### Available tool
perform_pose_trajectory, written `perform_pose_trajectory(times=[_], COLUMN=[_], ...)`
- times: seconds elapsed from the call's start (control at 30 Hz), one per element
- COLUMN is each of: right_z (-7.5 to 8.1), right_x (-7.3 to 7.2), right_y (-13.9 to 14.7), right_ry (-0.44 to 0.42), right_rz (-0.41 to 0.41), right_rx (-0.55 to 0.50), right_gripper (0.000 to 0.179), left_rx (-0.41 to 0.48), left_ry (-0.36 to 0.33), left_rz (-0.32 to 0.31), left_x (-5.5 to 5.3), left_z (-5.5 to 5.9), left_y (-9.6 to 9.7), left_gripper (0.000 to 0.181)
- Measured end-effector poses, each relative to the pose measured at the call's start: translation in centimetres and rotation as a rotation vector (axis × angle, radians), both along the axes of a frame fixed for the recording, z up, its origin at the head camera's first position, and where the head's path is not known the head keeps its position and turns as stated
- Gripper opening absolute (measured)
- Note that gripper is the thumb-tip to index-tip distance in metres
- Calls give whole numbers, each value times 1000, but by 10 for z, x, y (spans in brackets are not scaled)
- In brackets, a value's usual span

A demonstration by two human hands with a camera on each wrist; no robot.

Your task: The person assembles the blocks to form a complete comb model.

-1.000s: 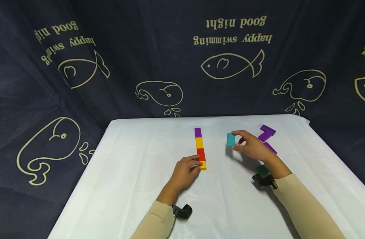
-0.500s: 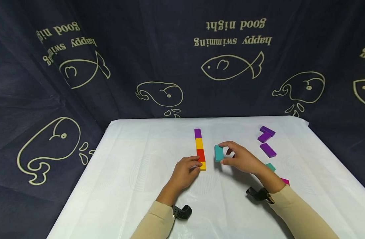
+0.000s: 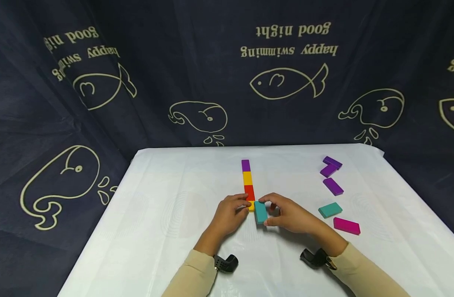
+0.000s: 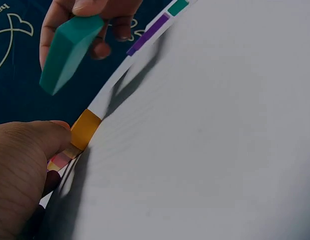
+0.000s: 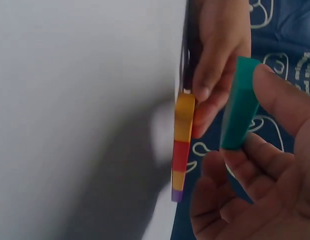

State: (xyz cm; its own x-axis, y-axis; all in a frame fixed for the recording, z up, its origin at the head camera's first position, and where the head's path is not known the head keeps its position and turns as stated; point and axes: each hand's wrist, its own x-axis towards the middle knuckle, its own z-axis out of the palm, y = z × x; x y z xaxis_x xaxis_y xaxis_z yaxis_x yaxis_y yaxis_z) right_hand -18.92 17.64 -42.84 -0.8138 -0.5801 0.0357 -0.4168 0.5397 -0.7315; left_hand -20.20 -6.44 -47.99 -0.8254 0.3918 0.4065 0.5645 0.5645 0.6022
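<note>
My right hand [image 3: 291,214] pinches a teal block [image 3: 261,212] between thumb and fingertips. In the left wrist view that teal block [image 4: 69,52] hangs tilted above the white table. A straight row of blocks lies there: a purple block [image 3: 245,166] at the far end, a yellow block [image 3: 247,178], a red block [image 3: 249,192] and a near yellow block [image 3: 251,207]. My left hand [image 3: 228,216] holds the near yellow block [image 4: 85,129] at its left side, thumb and fingertips close around its end. In the head view the teal block is just right of that end.
To the right on the white table [image 3: 167,181] lie several purple blocks [image 3: 333,186], another teal block [image 3: 330,210] and a magenta block [image 3: 346,226]. A dark curtain [image 3: 197,62] with fish and whale drawings hangs behind the table's far edge.
My right hand has carried the teal block left and toward me, from beside the purple blocks to the row's near end. My left hand has stayed in place.
</note>
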Motion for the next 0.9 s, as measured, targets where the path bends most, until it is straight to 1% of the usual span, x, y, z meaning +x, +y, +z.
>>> perform_pose_trajectory(times=[0.13,0.23,0.33,0.4,0.53,0.63,0.77,0.9], right_z=[-4,-6,-5,-5,-5,-6,-8,-9], right_x=[6,10,13,14,15,14,15,16], right_y=[-5,-7,-9,-9,-9,-9,-11,-16], right_ry=[30,15,-18,-34,-36,-12,54,112], right_rz=[75,120,137,135,131,145,163,155], right_rx=[57,100,140,156,175,186,190,187], right_gripper=[55,55,55,56,54,51,47,44], left_rx=[-4,-14,-17,-16,-8,-7,-10,-7], left_ry=[-2,-7,-4,1,-1,-2,3,-8], left_rz=[4,7,11,12,11,10,11,14], left_x=[0,1,1,1,1,1,1,1], left_z=[-1,-1,-2,-2,-1,-1,-1,0], left_y=[-1,-1,0,0,1,1,1,0], left_gripper=[19,19,18,18,18,18,18,18])
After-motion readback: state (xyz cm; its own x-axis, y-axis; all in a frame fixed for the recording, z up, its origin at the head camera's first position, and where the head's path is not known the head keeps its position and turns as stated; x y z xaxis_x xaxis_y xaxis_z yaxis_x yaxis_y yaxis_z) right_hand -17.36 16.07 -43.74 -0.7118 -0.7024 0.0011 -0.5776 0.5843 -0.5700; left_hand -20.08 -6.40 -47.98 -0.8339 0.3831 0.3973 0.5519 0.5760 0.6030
